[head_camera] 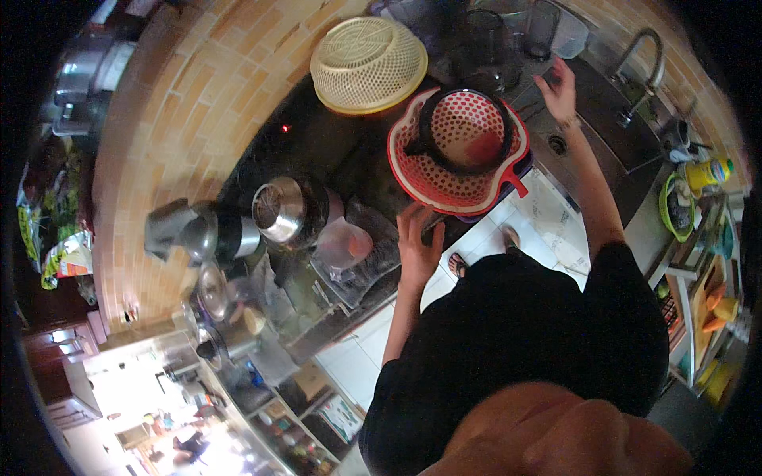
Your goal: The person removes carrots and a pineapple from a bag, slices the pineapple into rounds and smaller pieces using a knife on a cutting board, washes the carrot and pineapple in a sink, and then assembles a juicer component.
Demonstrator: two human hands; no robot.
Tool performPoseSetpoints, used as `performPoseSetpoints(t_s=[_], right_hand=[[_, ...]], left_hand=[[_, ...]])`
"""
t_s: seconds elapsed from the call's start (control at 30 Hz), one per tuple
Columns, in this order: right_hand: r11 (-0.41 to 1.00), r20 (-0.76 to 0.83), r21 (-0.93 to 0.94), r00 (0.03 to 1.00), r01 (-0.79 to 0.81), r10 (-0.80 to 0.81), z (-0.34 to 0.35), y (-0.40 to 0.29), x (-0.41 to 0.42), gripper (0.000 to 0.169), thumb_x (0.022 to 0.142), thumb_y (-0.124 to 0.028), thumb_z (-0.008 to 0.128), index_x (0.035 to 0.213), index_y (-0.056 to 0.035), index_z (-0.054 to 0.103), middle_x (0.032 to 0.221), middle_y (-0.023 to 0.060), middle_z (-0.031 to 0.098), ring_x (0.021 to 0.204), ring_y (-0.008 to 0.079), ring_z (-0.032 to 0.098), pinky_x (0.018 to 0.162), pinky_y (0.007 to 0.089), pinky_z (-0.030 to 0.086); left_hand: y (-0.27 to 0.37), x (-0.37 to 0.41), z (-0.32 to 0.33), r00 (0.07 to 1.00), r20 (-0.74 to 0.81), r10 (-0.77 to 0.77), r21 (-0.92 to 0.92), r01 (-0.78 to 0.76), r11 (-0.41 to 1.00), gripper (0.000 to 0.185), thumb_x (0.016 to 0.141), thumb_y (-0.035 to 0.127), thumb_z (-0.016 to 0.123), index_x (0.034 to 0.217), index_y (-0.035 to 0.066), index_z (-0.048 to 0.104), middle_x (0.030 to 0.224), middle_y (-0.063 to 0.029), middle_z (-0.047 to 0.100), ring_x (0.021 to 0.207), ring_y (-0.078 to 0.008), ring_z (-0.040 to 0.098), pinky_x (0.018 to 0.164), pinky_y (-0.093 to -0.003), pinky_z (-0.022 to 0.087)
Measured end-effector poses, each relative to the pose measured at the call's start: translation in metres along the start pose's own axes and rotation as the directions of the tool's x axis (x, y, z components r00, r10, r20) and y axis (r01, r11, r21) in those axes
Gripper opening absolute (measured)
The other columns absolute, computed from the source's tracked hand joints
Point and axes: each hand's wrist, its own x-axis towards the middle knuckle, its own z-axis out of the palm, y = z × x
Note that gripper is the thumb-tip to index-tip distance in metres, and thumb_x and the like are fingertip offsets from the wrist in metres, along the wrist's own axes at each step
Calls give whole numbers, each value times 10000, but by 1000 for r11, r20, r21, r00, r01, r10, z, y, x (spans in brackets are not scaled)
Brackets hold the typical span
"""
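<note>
A red and white plastic colander [417, 172] with a wavy rim and a small red tab lies before me on the dark countertop. Inside it sits a round, black-rimmed vessel [509, 134]; red-edged holes show within its ring. A purple edge peeks out beneath the colander. My left hand [419, 238] is at the colander's near left rim, fingers spread and curled; whether the fingertips touch the rim is unclear. Over the sink [545, 160], to the colander's right, my right hand [558, 92] is raised with thumb and fingers apart, holding nothing.
An upturned cream colander [369, 65] stands near the tiled wall. Left are a shiny metal bowl [280, 208] and a clear plastic bag [345, 244]. A curved faucet [658, 59] rises behind the sink. Farther right are a green basket [668, 208] and a yellow bottle [705, 174].
</note>
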Motion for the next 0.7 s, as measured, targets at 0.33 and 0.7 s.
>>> performPoseSetpoints(t_s=[0.33,0.7], right_hand=[[990,787,-138,602,-37,133,96,-64,13,511,751,-425,639,1018,6,579,915,168,624,829,288,606,720,369,465],[707,835,288,192,646,-515,101,-259,118,338,761,-118,630,1084,-34,571,1106,119,577,1009,243,562,879,325,433]], left_hand=[[-43,66,44,822,-100,-560,226,567,792,375,691,171,676,1040,79,574,837,-156,594,730,-328,587,686,-424,479],[4,146,-41,991,-88,-97,361,123,924,583,773,220,557,1266,34,306,902,-252,561,686,-381,598,590,-447,497]])
